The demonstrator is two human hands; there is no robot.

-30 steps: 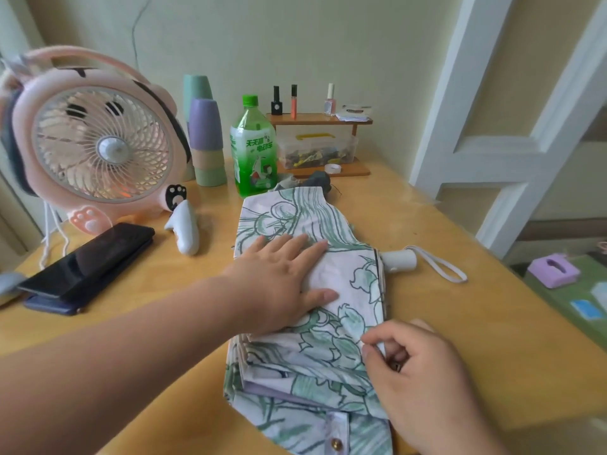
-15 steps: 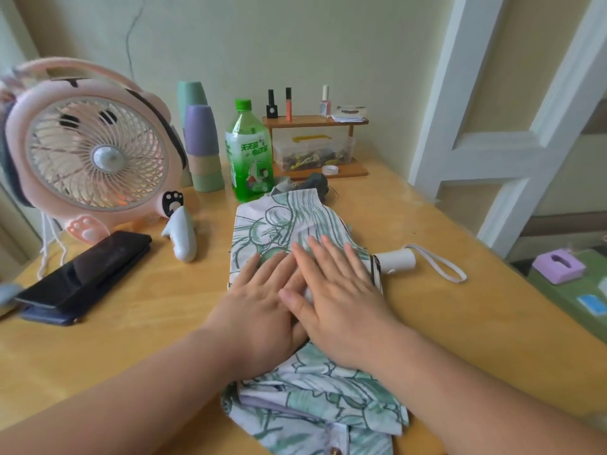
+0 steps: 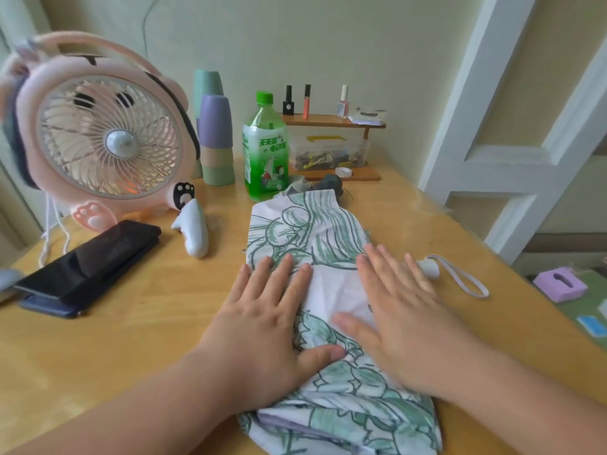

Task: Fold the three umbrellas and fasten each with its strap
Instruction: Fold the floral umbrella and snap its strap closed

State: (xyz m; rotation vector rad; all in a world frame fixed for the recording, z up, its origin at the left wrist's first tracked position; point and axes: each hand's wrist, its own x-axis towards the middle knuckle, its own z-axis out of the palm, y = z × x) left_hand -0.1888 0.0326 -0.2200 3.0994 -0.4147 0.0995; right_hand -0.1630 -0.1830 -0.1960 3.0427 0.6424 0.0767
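Note:
A white umbrella with a green leaf print lies flattened on the wooden table, its canopy folded in layers. Its white handle with a white wrist loop sticks out to the right. My left hand presses flat on the left side of the fabric, fingers straight and spread. My right hand lies flat on the right side, fingers straight, partly covering the handle. A bare strip of fabric shows between the two hands. The umbrella's strap is out of sight below the frame.
A pink fan stands at the back left, with a black phone and a white remote in front. Stacked cups, a green bottle and a small wooden shelf line the wall. A grey object lies behind the umbrella.
My right hand left the lower fabric edge it pinched and now lies flat on the canopy. It has since slid right, apart from my left hand.

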